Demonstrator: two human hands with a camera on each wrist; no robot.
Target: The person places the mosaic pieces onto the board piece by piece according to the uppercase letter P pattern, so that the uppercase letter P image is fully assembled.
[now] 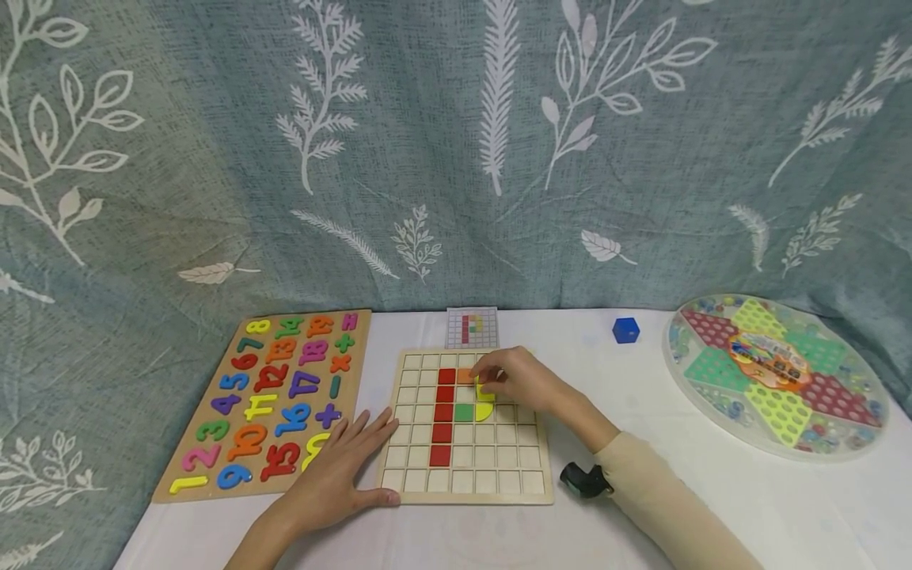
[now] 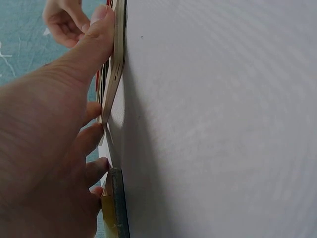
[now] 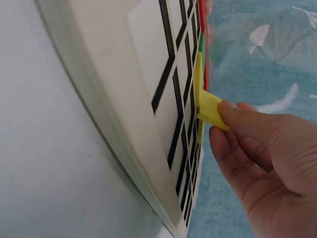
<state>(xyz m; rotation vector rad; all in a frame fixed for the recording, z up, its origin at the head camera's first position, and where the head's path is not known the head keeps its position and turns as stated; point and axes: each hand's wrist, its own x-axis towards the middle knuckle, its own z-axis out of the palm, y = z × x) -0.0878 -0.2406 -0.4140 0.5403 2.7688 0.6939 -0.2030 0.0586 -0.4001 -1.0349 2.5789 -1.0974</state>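
A wooden grid board (image 1: 499, 480) lies on the white cloth, with a column of red square tiles (image 1: 442, 412), a green square tile (image 1: 464, 412), a yellow round-edged tile (image 1: 484, 411) and an orange tile (image 1: 465, 376) in its cells. My right hand (image 1: 523, 381) is over the upper middle of the board. Between its thumb and fingers it pinches a yellow tile (image 3: 213, 111), tilted, its lower end at the grid. My left hand (image 1: 336, 475) rests with spread fingers along the board's left side, thumb at the near left corner. Right fingers partly hide the cells behind them.
Behind the board lies a small printed pattern card (image 1: 473, 314). To the left is a number puzzle board (image 1: 362, 326), partly under the left hand. A blue cube (image 1: 626, 330) and a round marble game board (image 1: 777, 366) are at right. A black object (image 1: 584, 480) sits by the right wrist.
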